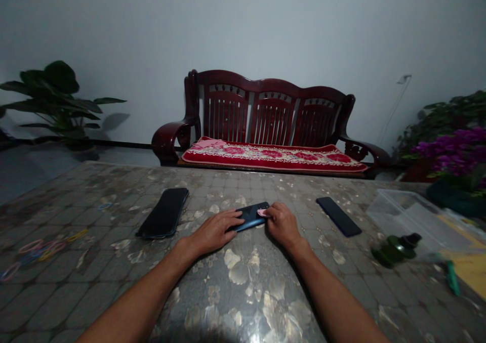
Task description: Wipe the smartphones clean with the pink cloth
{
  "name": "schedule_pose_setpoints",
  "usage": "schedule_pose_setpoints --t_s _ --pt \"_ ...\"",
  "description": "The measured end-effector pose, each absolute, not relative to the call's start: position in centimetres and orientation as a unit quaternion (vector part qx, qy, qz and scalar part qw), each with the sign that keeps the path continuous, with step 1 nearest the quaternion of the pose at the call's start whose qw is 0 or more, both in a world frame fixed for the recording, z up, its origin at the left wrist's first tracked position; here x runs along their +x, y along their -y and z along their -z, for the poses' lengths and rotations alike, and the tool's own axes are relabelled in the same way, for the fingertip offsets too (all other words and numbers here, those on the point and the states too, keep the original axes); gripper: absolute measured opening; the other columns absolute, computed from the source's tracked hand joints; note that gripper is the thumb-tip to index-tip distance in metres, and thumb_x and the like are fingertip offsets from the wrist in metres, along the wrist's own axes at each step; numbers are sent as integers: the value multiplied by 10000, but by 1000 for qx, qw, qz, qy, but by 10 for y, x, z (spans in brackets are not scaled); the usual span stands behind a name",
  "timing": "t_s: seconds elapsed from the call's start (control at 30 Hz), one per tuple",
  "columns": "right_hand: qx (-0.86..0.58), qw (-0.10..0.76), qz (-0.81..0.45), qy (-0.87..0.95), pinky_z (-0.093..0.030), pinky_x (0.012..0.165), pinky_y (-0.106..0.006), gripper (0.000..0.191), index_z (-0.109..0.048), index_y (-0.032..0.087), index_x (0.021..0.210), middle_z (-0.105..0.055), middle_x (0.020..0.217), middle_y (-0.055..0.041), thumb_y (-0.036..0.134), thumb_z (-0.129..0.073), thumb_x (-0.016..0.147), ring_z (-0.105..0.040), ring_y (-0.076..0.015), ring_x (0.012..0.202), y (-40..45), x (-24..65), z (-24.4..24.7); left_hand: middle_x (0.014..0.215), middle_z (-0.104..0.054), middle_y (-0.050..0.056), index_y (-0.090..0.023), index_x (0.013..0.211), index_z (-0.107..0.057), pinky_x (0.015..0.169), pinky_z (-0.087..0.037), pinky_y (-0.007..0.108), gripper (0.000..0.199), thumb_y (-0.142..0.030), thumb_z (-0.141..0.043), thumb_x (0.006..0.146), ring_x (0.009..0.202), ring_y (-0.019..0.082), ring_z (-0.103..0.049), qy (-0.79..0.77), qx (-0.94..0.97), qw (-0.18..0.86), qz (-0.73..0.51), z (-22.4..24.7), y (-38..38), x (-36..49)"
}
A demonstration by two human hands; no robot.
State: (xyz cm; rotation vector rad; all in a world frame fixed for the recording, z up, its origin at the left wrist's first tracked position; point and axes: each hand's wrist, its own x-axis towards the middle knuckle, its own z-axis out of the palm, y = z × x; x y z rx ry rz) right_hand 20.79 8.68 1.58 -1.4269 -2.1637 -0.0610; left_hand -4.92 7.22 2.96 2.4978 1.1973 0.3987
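Observation:
A dark blue smartphone [250, 216] lies on the table in front of me, its back with the camera area facing up. My left hand [214, 230] grips its left end, fingers over the top and thumb along the near edge. At the phone's right end, my right hand [283, 224] is closed on a small pink piece [262, 213], pressed against the camera area. Whether the pink piece is cloth or a pad I cannot tell. Left of my hands lies a black phone [165, 214] in a case, and to the right another dark phone [338, 216].
Coloured rubber bands [43, 249] lie at the table's left. On the right stand a clear plastic box [410, 221], a tipped green bottle [395, 251], a green tool [452, 278] and purple flowers [455, 151]. Behind the patterned table [243, 302] is a wooden bench [273, 87].

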Motion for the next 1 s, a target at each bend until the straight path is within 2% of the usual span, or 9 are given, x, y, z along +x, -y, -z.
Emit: schedule_pose_setpoints --t_s 0.17,0.3,0.63,0.87,1.0 --pt "-455 267 16 849 -397 720 -270 312 -752 213 941 -625 832 -57 35 -542 793 -552 -192 831 -78 199 -18 1469 -541 86 -221 1325 -635 1173 -346 402 461 -193 -614 865 1392 246 -462 -424 879 173 -136 -32 -72 -50" --pt "-389 242 4 889 -387 707 -265 322 -751 218 934 -626 829 -45 29 -558 758 -546 -186 811 -73 195 -21 1490 -518 87 -239 1338 -620 1164 -354 407 482 -195 -631 859 1377 251 -477 -432 876 166 -135 -32 -72 -50" --pt "-554 256 40 791 -384 700 -268 236 -758 232 854 -647 802 -54 79 -579 839 -563 -191 816 -82 210 -19 1544 -444 105 -245 1356 -601 1181 -314 451 465 -215 -598 892 1420 291 -413 -457 865 163 -129 -33 -69 -48" --pt "-535 260 6 804 -417 759 -274 325 -762 257 1025 -661 898 -62 61 -549 876 -583 -203 902 -83 197 -17 1467 -530 96 -255 1331 -608 1144 -358 448 466 -263 -651 866 1342 303 -488 -484 854 136 -136 -35 -64 -42" --pt "-471 289 -35 833 -449 792 -272 356 -767 257 996 -691 929 -49 21 -552 838 -601 -194 916 -89 191 -16 1360 -594 127 -224 1299 -616 1065 -424 453 503 -316 -734 820 1224 331 -549 -519 840 100 -126 -35 -53 -30"
